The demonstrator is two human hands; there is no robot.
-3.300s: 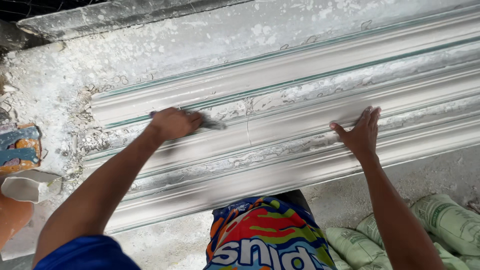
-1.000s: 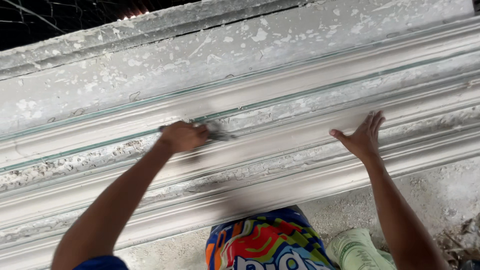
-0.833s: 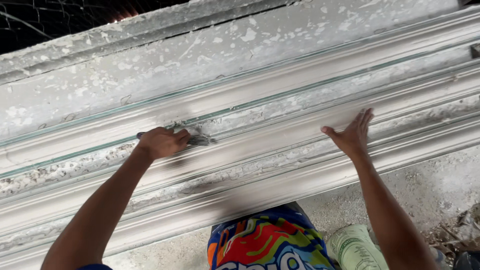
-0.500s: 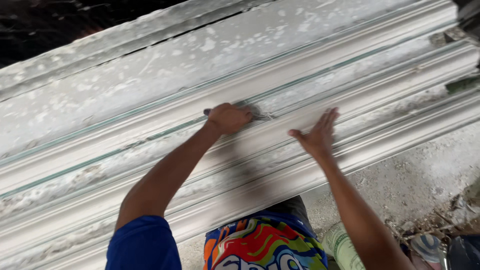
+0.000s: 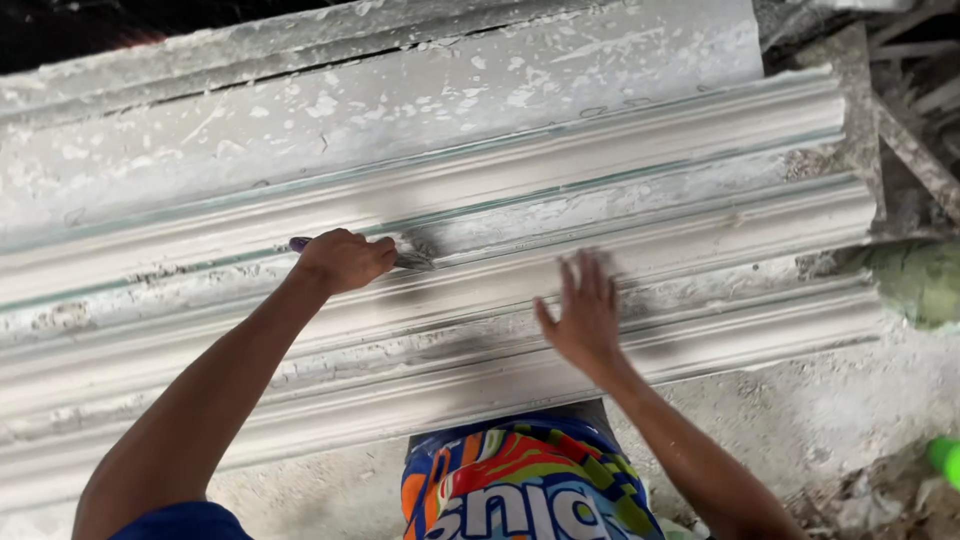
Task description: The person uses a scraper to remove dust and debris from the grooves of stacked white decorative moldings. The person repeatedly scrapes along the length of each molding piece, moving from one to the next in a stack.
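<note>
Two hands work over a long white plaster moulding, seen from above. Nearest the camera are bright patterned shorts (image 5: 525, 490) and, to the left, a blue sleeve (image 5: 180, 522). The right hand (image 5: 585, 315) lies flat and spread, fingers apart, holding nothing, its palm on the lower ribs of the moulding (image 5: 640, 270). The left hand (image 5: 342, 260) is closed around a small tool (image 5: 408, 262) (its purple handle end pokes out behind the fist, and a dark flat tip shows ahead of the knuckles); the tip sits in a groove about halfway up the profile, where a grey smear marks the surface. The moulding runs from the left edge of the view to its cut end at the right and rests on a splattered grey desk (image 5: 420, 100), whose far part is a flat slab flecked with white drips. By its look the piece is stiff but brittle, heavy for its length and dusty to the touch; its thin raised ribs would likely chip, so the broad flat bands seem the safer places to press or lift. Beyond the right end lie rough timber scraps (image 5: 910, 130) and a green sack (image 5: 915, 280).
</note>
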